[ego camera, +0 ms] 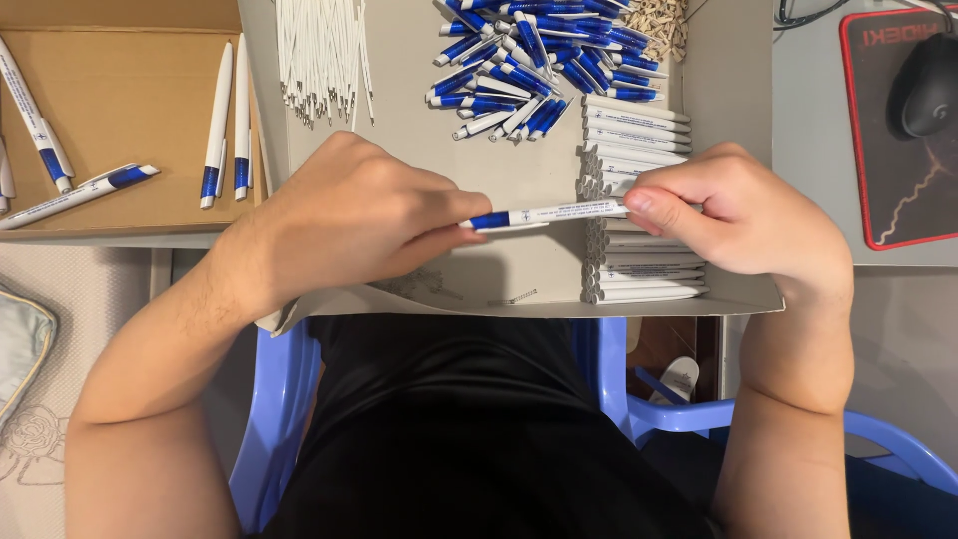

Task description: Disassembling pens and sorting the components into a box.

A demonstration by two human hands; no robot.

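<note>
A white and blue pen point(547, 214) is held level between my two hands over a grey cardboard tray point(519, 160). My left hand point(354, 215) pinches its blue grip end. My right hand point(733, 215) grips the white barrel end. Under my right hand lies a stack of white pen barrels point(639, 135). Farther back sits a heap of blue and white pen parts point(539, 55). A bundle of thin white refills point(321, 55) lies at the tray's back left.
A brown cardboard box point(130, 110) at the left holds several finished pens point(225, 125). Small springs point(659, 25) are piled at the back. A computer mouse point(923, 85) rests on a red-edged mat point(878, 170) at the right. A blue plastic chair point(699, 409) is below.
</note>
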